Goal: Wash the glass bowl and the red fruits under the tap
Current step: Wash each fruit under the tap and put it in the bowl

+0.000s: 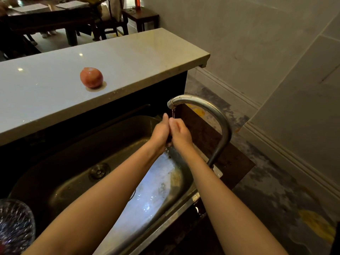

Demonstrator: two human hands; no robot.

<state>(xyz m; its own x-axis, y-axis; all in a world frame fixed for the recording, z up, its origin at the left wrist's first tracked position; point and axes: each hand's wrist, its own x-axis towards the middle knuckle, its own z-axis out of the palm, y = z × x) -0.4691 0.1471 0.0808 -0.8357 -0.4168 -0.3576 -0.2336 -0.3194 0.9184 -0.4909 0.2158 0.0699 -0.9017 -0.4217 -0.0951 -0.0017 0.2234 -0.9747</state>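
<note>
One red fruit (91, 77) is seen sitting wet on the pale bench (128, 52), well apart from the sink (73, 162) below. One glass bowl (14, 223) is caught at the lower left corner, cut off by the frame edge, just beside the sink's rim. Two hands are brought together under the single tap (207, 107), and a thin stream (173, 113) is run onto them. The left hand (160, 131) is kept straight-fingered, pressed against the right hand (181, 134), whose fingers are curled. Something dark is glimpsed between the palms; whether anything is held there cannot be told.
</note>
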